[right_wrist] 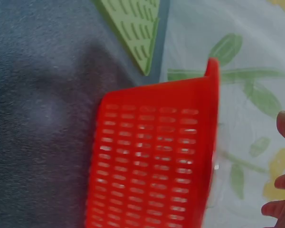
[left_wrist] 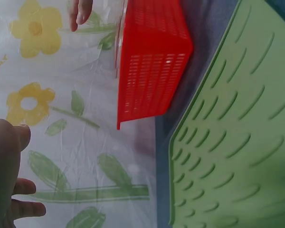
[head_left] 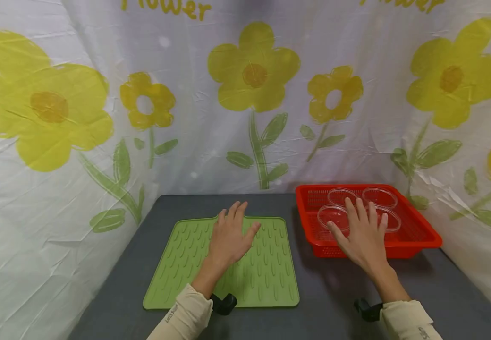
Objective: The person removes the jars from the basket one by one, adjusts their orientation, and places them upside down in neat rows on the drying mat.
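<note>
My left hand [head_left: 230, 238] hovers over a green ridged mat [head_left: 271, 264], fingers extended and holding nothing. In the left wrist view, that hand [left_wrist: 9, 175] shows at the left edge, apart from the mat [left_wrist: 256, 118]. My right hand [head_left: 362, 236] is spread above the front of a red plastic basket [head_left: 415, 222], also holding nothing. Several clear round dishes [head_left: 334, 218] lie inside the basket, partly hidden behind the right hand. The right wrist view has the basket's slotted side [right_wrist: 147, 156] up close, with the right fingers [right_wrist: 281, 183] at the right edge.
A dark grey table [head_left: 326, 302] bears the mat on the left and the basket at the back right. A white curtain [head_left: 194, 156] printed with yellow flowers encloses the back and both sides. Dark camera mounts [head_left: 224, 304] sit at both wrists.
</note>
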`<state>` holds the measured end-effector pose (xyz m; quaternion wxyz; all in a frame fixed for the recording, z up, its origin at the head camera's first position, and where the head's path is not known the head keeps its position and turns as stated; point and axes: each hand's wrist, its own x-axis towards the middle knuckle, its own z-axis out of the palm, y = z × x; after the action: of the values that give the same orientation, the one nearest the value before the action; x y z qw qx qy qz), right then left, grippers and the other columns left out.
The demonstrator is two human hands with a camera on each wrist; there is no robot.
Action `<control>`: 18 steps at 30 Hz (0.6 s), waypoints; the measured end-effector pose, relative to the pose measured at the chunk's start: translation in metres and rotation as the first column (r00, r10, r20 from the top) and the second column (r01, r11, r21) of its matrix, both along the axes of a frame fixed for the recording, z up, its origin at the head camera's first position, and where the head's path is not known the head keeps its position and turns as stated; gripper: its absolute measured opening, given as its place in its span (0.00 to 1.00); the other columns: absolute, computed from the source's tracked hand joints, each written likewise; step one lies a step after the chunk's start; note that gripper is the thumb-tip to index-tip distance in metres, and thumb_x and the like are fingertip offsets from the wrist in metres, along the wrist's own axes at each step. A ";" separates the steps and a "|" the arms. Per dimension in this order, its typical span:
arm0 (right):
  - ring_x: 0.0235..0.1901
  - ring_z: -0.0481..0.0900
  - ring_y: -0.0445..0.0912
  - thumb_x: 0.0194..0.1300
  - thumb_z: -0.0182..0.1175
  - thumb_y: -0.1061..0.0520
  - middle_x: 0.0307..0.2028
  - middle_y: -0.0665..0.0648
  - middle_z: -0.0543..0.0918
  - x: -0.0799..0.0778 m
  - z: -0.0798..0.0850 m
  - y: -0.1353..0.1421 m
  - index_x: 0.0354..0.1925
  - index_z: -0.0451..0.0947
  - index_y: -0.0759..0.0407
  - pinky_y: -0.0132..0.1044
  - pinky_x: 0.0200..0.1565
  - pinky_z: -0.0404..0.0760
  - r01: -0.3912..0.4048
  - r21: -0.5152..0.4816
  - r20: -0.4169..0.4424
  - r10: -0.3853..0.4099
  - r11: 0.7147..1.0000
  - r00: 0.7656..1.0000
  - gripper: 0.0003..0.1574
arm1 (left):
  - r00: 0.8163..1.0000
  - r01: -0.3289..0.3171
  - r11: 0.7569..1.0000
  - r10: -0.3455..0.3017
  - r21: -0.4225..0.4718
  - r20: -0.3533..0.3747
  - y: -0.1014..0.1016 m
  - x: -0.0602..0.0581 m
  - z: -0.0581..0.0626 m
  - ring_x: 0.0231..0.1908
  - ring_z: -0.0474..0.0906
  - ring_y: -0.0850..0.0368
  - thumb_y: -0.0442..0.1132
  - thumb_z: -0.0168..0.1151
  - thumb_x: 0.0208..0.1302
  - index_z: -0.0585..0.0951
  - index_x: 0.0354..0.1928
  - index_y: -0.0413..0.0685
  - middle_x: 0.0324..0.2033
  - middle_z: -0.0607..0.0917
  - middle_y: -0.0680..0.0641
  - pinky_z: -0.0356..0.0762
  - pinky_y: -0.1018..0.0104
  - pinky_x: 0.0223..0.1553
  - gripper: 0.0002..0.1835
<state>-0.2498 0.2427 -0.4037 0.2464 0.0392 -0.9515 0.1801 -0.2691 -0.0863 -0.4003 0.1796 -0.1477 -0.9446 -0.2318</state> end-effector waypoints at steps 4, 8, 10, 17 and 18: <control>0.73 0.48 0.75 0.68 0.58 0.33 0.74 0.77 0.59 -0.002 -0.009 0.003 0.78 0.54 0.63 0.78 0.70 0.38 0.008 -0.008 0.005 -0.008 1.000 1.000 0.55 | 1.000 0.013 1.000 -0.013 0.009 0.020 0.006 0.002 -0.003 0.72 0.61 0.28 0.64 0.49 0.75 0.64 0.78 0.50 0.76 0.65 0.42 0.66 0.31 0.67 0.38; 0.73 0.50 0.75 0.67 0.59 0.33 0.73 0.77 0.61 -0.005 -0.014 0.006 0.77 0.56 0.64 0.78 0.70 0.40 0.017 -0.014 -0.001 -0.017 1.000 1.000 0.55 | 0.999 0.034 0.999 -0.034 0.019 0.016 0.012 0.003 -0.007 0.72 0.63 0.28 0.63 0.50 0.75 0.65 0.77 0.49 0.75 0.67 0.41 0.68 0.31 0.65 0.37; 0.73 0.51 0.74 0.66 0.61 0.35 0.72 0.77 0.63 -0.006 -0.015 0.007 0.76 0.58 0.64 0.78 0.69 0.41 0.024 -0.015 -0.004 -0.024 1.000 1.000 0.54 | 0.999 0.039 0.999 -0.040 0.018 0.013 0.014 0.003 -0.009 0.71 0.64 0.29 0.63 0.50 0.75 0.66 0.76 0.49 0.74 0.68 0.41 0.68 0.31 0.65 0.37; 0.71 0.53 0.74 0.62 0.63 0.32 0.71 0.76 0.65 -0.013 -0.019 0.008 0.74 0.61 0.67 0.77 0.69 0.44 0.056 -0.008 0.031 -0.056 0.998 0.998 0.58 | 0.999 0.048 0.999 -0.048 0.015 0.006 0.021 0.002 -0.017 0.69 0.69 0.36 0.64 0.49 0.75 0.68 0.75 0.49 0.71 0.72 0.42 0.71 0.35 0.64 0.36; 0.71 0.54 0.74 0.61 0.63 0.31 0.71 0.76 0.65 -0.014 -0.019 0.008 0.74 0.61 0.68 0.77 0.69 0.44 0.061 -0.008 0.038 -0.060 0.998 0.997 0.59 | 0.999 0.052 0.999 -0.052 0.015 0.005 0.022 0.002 -0.018 0.69 0.69 0.36 0.64 0.48 0.75 0.68 0.74 0.49 0.71 0.73 0.42 0.71 0.35 0.63 0.36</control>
<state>-0.2640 0.2512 -0.4229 0.2338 0.0058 -0.9559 0.1778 -0.2675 -0.0645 -0.4180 0.1723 -0.1702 -0.9391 -0.2439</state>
